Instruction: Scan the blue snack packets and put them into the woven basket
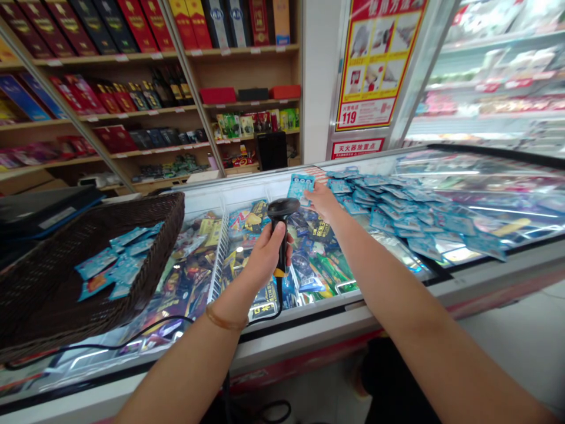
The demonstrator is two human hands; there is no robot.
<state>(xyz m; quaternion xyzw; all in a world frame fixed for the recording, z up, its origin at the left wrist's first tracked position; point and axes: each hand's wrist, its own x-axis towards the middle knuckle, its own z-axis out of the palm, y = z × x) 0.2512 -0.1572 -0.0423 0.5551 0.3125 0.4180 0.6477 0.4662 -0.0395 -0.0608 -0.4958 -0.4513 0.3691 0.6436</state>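
Observation:
My left hand (pixel 265 250) is wrapped round the handle of a black barcode scanner (pixel 282 207), held upright above the glass of the chest freezer (pixel 304 333). A cable runs down from the scanner's grip. Just beyond the scanner head, my right hand (pixel 323 200) pinches a blue packet (pixel 300 185) by its right side. To the right, a spread heap of similar blue packets (pixel 388 200) lies on the freezer top. At the left stands a dark brown wicker basket (pixel 170 221) with several blue packets (pixel 119 262) inside.
Under the glass lie many wrapped ice creams (pixel 322 265). The black cable (pixel 145 325) crosses the freezer's front left. Behind are wooden shelves (pixel 247 52) with boxes and bottles, a red and yellow poster (pixel 375 65) and a lit display fridge (pixel 498 76).

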